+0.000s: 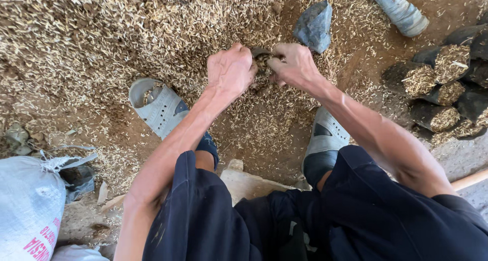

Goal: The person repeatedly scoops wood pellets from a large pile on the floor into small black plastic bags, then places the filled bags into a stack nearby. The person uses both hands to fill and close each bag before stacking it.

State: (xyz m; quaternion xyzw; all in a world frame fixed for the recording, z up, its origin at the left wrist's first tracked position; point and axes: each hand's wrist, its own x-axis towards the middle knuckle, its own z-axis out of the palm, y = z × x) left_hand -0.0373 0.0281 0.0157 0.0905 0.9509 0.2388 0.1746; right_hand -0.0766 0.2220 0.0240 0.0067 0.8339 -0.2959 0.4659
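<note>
My left hand (231,70) and my right hand (295,65) meet just above the ground, both gripping a small dark plastic bag (262,55) stuffed with rice husk. Only the bag's dark rim and a bit of husk inside show between my fingers. A large heap of pale rice husk (101,27) spreads out in front of my hands and to the left. An empty dark grey bag (314,26) lies crumpled on the husk just beyond my right hand.
Several filled dark bags (437,83) lie stacked at the right. My feet in grey sandals (160,107) (325,136) rest on brown soil. A white woven sack (30,205) sits at lower left. Another person's grey boot (399,9) stands at the top right.
</note>
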